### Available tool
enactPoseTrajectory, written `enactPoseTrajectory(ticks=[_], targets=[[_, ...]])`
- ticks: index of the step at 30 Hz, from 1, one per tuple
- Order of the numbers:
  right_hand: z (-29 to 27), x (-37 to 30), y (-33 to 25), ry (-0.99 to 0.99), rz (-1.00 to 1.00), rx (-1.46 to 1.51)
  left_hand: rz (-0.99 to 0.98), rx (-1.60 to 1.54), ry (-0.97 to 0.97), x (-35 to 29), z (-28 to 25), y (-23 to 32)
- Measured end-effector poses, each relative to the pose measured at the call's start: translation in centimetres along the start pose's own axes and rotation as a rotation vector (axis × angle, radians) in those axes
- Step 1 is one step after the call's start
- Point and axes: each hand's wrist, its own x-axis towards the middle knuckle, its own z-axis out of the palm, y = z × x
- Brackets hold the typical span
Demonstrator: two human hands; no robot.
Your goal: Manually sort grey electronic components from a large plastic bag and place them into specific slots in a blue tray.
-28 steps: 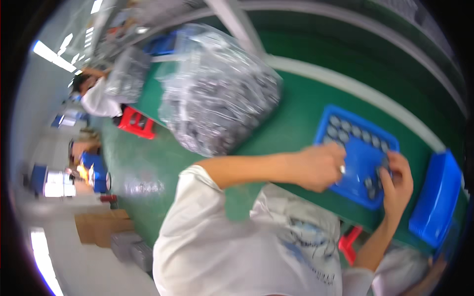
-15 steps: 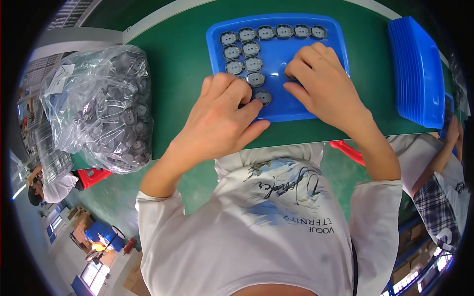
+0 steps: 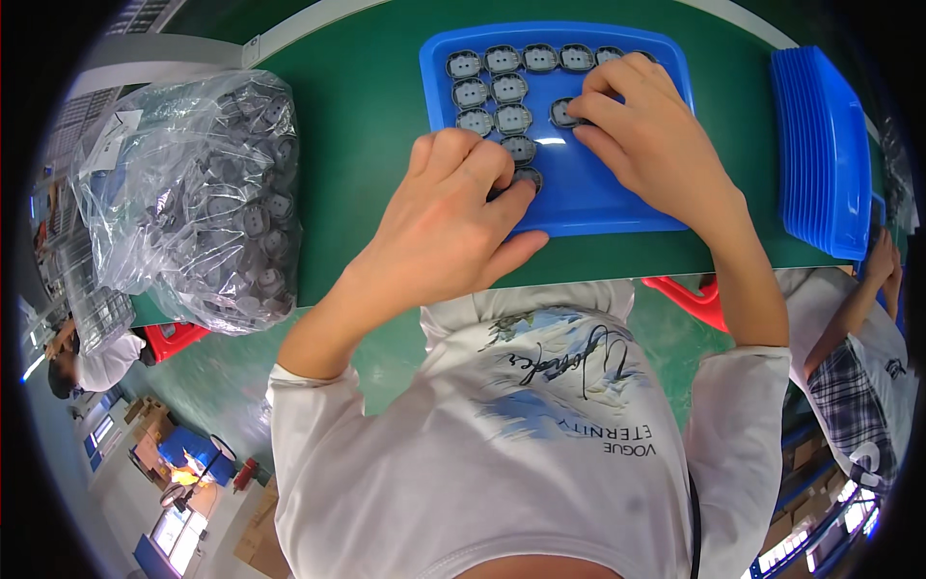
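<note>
Your right hand (image 3: 644,127) pinches a grey oval part (image 3: 560,112), 3-o'clock end hidden; neighbouring parts (image 3: 509,89) lie 9-to-3 lengthwise; your left hand (image 3: 453,207) hides any grip.

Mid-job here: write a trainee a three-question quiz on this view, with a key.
1. Which hand has its fingertips on the lone gray part, set apart from the lined-up ones in the blue tray?
2. True or false: the plastic bag of gray parts sits left of the blue tray.
3. Fill in: the stack of trays on the blue tray's right is ____ in colour.

Key: 1. the right hand; 2. true; 3. blue.
</note>
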Motion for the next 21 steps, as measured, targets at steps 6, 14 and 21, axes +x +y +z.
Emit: enactPoseTrajectory(ticks=[6, 14, 21], targets=[[0.5, 1.4, -0.1, 0.052, -0.024, -0.044, -0.016, -0.007, 0.011, -0.1, -0.1, 0.0], [0.6, 2.6, 0.0, 0.048, -0.024, -0.081, -0.014, -0.006, -0.013, -0.2, -0.3, 0.1], [-5.1, 1.0, 1.1, 0.021, 0.175, 0.034, -0.030, -0.084, 0.083, -1.0, -1.2, -0.4]])
